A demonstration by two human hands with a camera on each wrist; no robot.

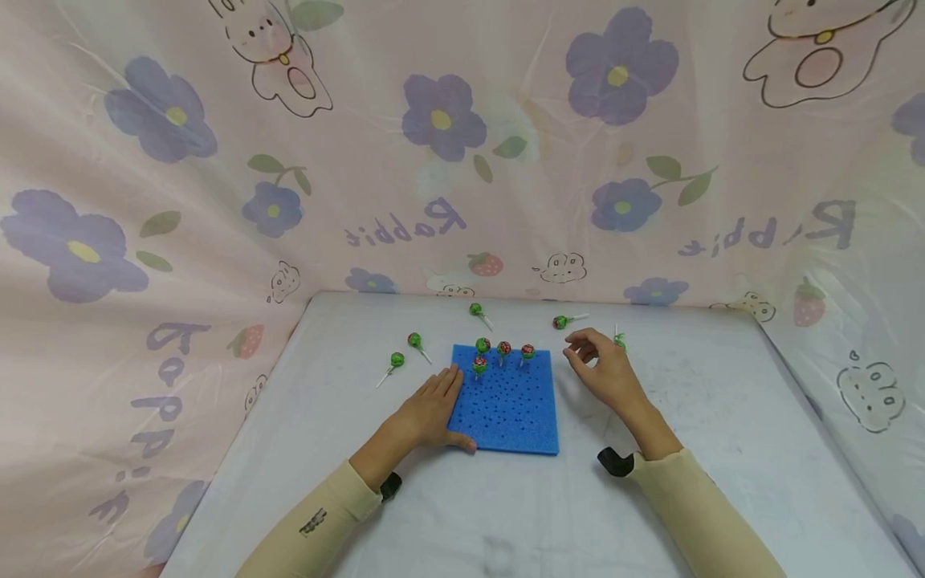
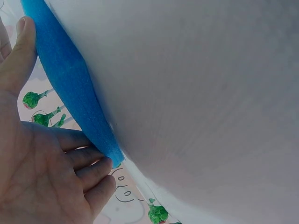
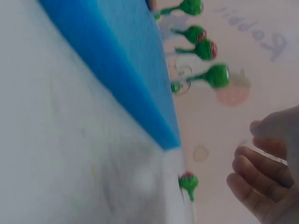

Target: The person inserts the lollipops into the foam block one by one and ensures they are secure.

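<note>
A blue foam board [image 1: 506, 409] pitted with small holes lies on the table. Several lollipops in green and red wrappers, one of them a lollipop [image 1: 527, 352] at the right, stand on their sticks near its far edge. My left hand [image 1: 429, 409] presses against the board's left side, fingers extended and thumb at the near corner; the left wrist view shows its fingertips on the foam edge [image 2: 74, 79]. Just right of the board, my right hand [image 1: 605, 373] hovers with loosely bent fingers and nothing between them. Beyond it is a loose lollipop [image 1: 619, 340], partly hidden by the hand.
More loose lollipops lie on the white table [image 1: 506, 514]: one lollipop [image 1: 560, 322] behind the board to the right, another lollipop [image 1: 475, 309] at the back, and two at the left, a nearer lollipop [image 1: 397, 360] and a farther lollipop [image 1: 415, 339]. A patterned curtain [image 1: 506, 201] surrounds the table.
</note>
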